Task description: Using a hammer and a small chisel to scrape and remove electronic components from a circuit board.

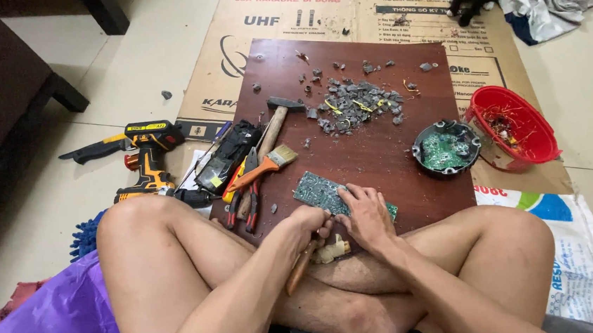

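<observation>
I sit cross-legged at a dark red-brown board (382,152). A green circuit board (319,191) lies flat at the board's near edge. My right hand (367,214) presses down on its right part with fingers spread. My left hand (309,224) is closed around a tool with a wooden handle (301,265), its tip at the circuit board's near edge. A small cream-coloured part (332,249) lies just below my hands.
A pile of grey broken pieces (358,104) lies at the board's far side. A hammer (275,126), a paintbrush (268,164) and pliers (246,198) lie left. A yellow drill (149,158) rests on the floor. A round black housing (446,149) and a red bowl (514,127) stand right.
</observation>
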